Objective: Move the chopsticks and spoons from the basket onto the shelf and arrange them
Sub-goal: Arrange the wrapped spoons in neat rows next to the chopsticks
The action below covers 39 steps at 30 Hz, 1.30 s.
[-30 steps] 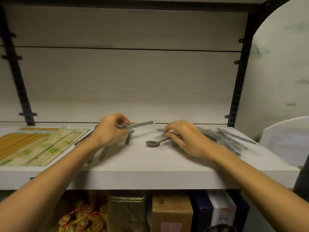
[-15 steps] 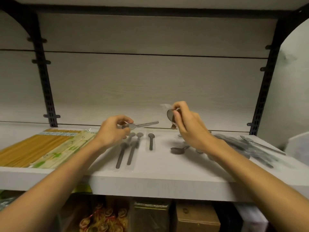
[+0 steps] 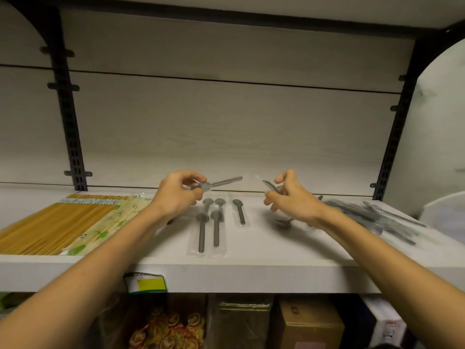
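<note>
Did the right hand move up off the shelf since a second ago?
Yes. The right hand was resting on the shelf by the loose spoon; now it is raised above it, holding a spoon.

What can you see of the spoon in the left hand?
The spoon looks like grey metal, slim, with a straight flat handle. The left hand pinches it at the bowl end, so the bowl is mostly hidden by fingers. It is held above the shelf, roughly level, with the handle pointing right and slightly up. Only the hand touches it. Any wrapper on it cannot be made out.
</note>
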Motion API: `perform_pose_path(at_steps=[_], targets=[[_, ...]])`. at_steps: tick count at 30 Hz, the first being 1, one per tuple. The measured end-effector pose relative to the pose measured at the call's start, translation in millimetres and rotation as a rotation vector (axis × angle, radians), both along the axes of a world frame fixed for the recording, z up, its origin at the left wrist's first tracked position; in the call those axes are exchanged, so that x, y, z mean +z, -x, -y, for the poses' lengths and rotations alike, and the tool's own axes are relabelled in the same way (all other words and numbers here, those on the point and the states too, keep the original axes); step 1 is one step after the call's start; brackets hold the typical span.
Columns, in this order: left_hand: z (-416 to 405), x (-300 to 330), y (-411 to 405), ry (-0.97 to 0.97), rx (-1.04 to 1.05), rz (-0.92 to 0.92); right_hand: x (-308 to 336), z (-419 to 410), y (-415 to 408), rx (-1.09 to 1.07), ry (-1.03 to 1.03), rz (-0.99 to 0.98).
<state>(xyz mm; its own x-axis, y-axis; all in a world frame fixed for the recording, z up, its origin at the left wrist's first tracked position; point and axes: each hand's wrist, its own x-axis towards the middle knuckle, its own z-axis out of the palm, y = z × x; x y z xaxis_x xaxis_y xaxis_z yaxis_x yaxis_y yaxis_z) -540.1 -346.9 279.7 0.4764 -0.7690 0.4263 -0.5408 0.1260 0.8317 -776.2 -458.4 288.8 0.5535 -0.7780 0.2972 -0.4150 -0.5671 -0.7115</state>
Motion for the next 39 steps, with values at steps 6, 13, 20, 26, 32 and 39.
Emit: perform_pose_path(at_steps=[6, 13, 20, 26, 32, 39], targets=[[4.3, -0.2, -0.9, 0.008, -0.03, -0.05, 7.4, -7.1, -2.2, -0.045, -0.022, 0.05], [4.4, 0.5, -10.8, 0.112, 0.028, -0.18, 14.8, -26.6, -8.4, 0.06, -0.141, 0.075], [7.3, 5.3, -18.3, 0.213, 0.088, -0.285, 4.6, -37.0, -25.8, 0.082, -0.325, 0.243], [6.4, 7.4, -19.5, 0.229, 0.051, -0.372, -18.3, -32.8, -34.9, 0.078, -0.257, 0.149], [6.8, 11.3, -15.0, 0.226, 0.033, -0.452, -28.8, -22.8, -33.6, -0.006, 0.072, -0.142], [10.9, 14.1, -4.0, 0.237, -0.002, -0.534, -26.6, -28.6, -27.0, 0.03, 0.189, -0.246]])
